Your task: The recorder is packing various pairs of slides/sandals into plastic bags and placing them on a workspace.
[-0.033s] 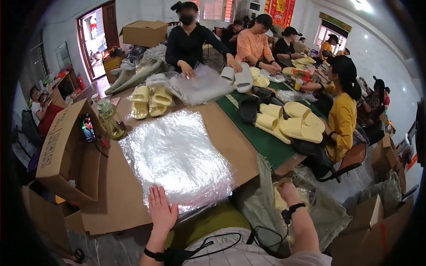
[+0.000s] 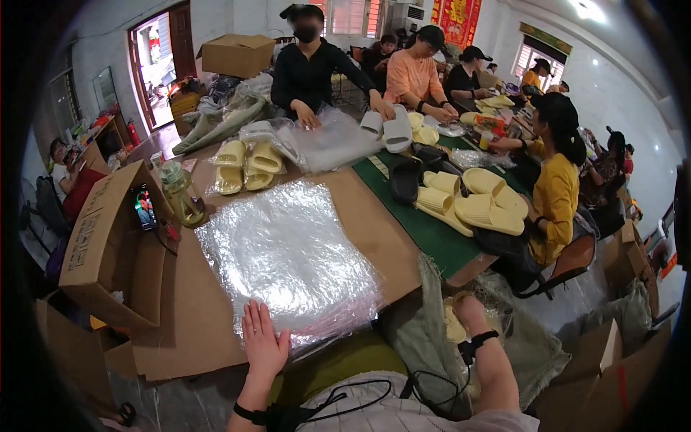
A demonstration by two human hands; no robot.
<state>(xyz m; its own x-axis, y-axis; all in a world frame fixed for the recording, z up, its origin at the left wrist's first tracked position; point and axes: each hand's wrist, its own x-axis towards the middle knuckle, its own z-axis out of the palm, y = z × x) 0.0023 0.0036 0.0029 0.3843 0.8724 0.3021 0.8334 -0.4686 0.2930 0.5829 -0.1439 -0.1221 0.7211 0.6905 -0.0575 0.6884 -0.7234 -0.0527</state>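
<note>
Crinkled plastic sheets (image 2: 291, 245) lie beneath a flat left hand (image 2: 263, 344), right hand (image 2: 471, 314) indiscernibly gripping

Bags (image 2: 291, 248) lie on the table (image 2: 191, 309); from them, lantern (image 2: 180, 194) at ten o'clock, slippers (image 2: 489, 214) at two, sack (image 2: 531, 360) at four.

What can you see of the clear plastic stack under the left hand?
The clear plastic stack looks like thin, crinkled film in several layers, shiny with glare and pinkish along its near edge. Roughly rectangular, it lies flat on the brown tabletop. The left hand rests palm-down on its near left corner. Bags or sheets, I cannot tell.
</note>
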